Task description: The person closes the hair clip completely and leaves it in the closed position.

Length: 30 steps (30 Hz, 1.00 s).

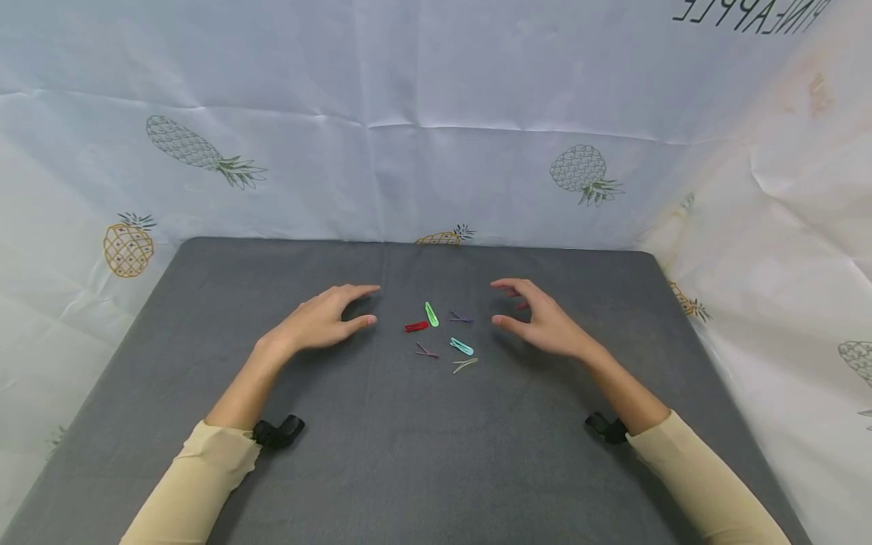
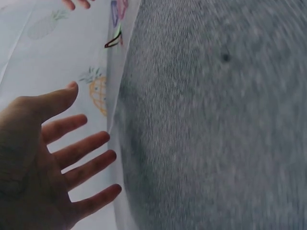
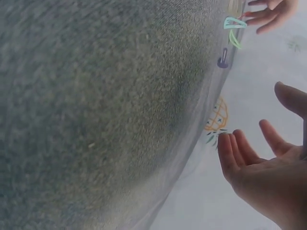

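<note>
Several small hair clips lie apart on the grey table between my hands: a green hair clip (image 1: 432,315), a red hair clip (image 1: 416,327), a purple hair clip (image 1: 462,318), a turquoise hair clip (image 1: 462,347), a mauve hair clip (image 1: 428,351) and a cream hair clip (image 1: 465,365). To their left is my left hand (image 1: 328,317), its fingers extended and holding nothing. My right hand (image 1: 540,321) is on their right, fingers loosely bent, also holding nothing. In the right wrist view the turquoise hair clip (image 3: 234,22) shows near the table's far edge.
A grey cloth-covered table (image 1: 436,454) spreads below both arms. White sheeting printed with pineapples (image 1: 184,142) hangs behind it and at both sides. Black wrist cameras (image 1: 279,432) sit at both sleeve cuffs.
</note>
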Available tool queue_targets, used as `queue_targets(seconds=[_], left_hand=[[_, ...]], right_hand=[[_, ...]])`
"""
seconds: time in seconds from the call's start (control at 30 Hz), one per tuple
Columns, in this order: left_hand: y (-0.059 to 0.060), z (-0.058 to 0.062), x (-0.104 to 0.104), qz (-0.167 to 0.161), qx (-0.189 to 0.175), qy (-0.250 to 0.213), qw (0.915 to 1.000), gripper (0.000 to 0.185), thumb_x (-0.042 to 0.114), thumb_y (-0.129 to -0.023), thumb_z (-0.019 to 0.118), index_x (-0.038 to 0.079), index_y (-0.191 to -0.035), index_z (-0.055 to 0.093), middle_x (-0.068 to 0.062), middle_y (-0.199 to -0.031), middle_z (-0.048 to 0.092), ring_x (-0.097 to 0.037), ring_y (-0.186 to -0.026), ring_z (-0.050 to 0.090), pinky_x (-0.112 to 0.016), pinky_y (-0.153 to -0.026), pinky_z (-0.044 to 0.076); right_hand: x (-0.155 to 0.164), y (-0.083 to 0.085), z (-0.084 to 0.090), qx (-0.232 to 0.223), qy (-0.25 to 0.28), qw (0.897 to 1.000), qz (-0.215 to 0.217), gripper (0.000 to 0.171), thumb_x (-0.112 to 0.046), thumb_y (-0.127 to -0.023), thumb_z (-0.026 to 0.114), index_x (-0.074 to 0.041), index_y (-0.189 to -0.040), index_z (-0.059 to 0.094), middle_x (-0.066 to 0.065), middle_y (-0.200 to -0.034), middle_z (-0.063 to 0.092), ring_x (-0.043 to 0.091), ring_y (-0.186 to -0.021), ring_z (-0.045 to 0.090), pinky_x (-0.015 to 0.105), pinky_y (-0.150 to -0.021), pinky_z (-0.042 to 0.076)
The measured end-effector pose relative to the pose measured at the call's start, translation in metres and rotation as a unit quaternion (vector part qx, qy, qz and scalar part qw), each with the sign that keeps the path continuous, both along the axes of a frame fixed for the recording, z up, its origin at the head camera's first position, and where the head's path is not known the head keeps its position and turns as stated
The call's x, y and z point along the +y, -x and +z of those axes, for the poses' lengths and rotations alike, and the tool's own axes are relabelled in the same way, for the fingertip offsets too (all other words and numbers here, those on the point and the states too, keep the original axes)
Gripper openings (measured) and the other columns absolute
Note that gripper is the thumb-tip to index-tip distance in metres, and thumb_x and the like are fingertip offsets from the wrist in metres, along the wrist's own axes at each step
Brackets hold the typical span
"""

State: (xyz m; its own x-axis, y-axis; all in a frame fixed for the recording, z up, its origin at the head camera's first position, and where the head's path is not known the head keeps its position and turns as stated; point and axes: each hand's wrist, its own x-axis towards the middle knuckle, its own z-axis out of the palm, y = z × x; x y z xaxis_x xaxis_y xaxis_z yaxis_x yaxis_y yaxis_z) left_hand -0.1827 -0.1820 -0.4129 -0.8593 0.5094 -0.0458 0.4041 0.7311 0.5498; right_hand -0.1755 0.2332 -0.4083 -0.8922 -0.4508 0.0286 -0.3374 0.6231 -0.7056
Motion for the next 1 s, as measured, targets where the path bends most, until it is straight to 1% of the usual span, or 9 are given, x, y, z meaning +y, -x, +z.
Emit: queue_targets(seconds=[0.13,0.23,0.33,0.43,0.57,0.73,1.0], left_hand=[[0.001,-0.001,0.006,-0.008,-0.004,-0.009,0.9999,0.061,0.038,-0.110,0.065,0.009,-0.161,0.051,-0.019,-0.162,0.057,-0.042,-0.153,0.050,-0.066,-0.123,0.040],[0.004,-0.003,0.009,-0.011,-0.008,-0.017,0.9998,0.058,0.035,-0.110,0.066,0.008,-0.159,0.054,-0.018,-0.160,0.058,-0.041,-0.152,0.052,-0.064,-0.123,0.041],[0.006,-0.003,0.012,-0.018,-0.012,-0.027,0.9994,0.055,0.032,-0.110,0.066,0.005,-0.157,0.056,-0.019,-0.159,0.059,-0.040,-0.150,0.054,-0.063,-0.122,0.042],[0.007,-0.002,0.016,-0.024,-0.018,-0.035,0.9989,0.055,0.033,-0.110,0.066,0.006,-0.156,0.057,-0.018,-0.158,0.060,-0.039,-0.149,0.055,-0.063,-0.123,0.041],[0.009,0.001,0.025,-0.032,-0.026,-0.043,0.9982,0.054,0.033,-0.109,0.066,0.007,-0.156,0.057,-0.016,-0.159,0.060,-0.037,-0.150,0.055,-0.062,-0.123,0.041],[0.012,0.004,0.038,-0.048,-0.031,-0.050,0.9971,0.054,0.031,-0.109,0.067,0.006,-0.156,0.057,-0.015,-0.158,0.061,-0.037,-0.149,0.056,-0.061,-0.122,0.043],[0.016,0.003,0.056,-0.066,-0.030,-0.057,0.9957,0.052,0.029,-0.108,0.067,0.006,-0.154,0.059,-0.016,-0.158,0.061,-0.038,-0.150,0.055,-0.060,-0.123,0.042]], right_hand=[[-0.002,0.001,-0.001,-0.011,0.012,1.000,0.006,0.063,-0.022,-0.103,0.077,-0.009,-0.158,0.050,0.017,-0.159,0.053,0.043,-0.143,0.056,0.061,-0.117,0.047],[-0.004,0.002,-0.002,-0.015,0.022,1.000,0.016,0.060,-0.019,-0.104,0.076,-0.007,-0.157,0.051,0.018,-0.159,0.054,0.044,-0.143,0.056,0.061,-0.117,0.047],[-0.005,0.003,-0.003,-0.020,0.031,0.999,0.023,0.059,-0.017,-0.104,0.075,-0.005,-0.156,0.052,0.019,-0.159,0.055,0.045,-0.143,0.057,0.062,-0.117,0.047],[-0.006,0.004,-0.004,-0.025,0.041,0.999,0.026,0.057,-0.015,-0.104,0.075,-0.002,-0.155,0.052,0.021,-0.158,0.056,0.045,-0.142,0.057,0.063,-0.117,0.048],[-0.008,0.006,-0.006,-0.036,0.057,0.997,0.028,0.055,-0.013,-0.104,0.074,0.000,-0.153,0.054,0.024,-0.157,0.057,0.045,-0.141,0.057,0.064,-0.115,0.048],[-0.010,0.007,-0.008,-0.054,0.077,0.995,0.033,0.051,-0.010,-0.105,0.072,0.002,-0.151,0.055,0.025,-0.155,0.058,0.044,-0.140,0.058,0.063,-0.114,0.049],[-0.016,0.008,-0.012,-0.082,0.096,0.992,0.031,0.048,-0.008,-0.105,0.071,0.004,-0.149,0.056,0.026,-0.151,0.060,0.043,-0.137,0.061,0.061,-0.113,0.051]])
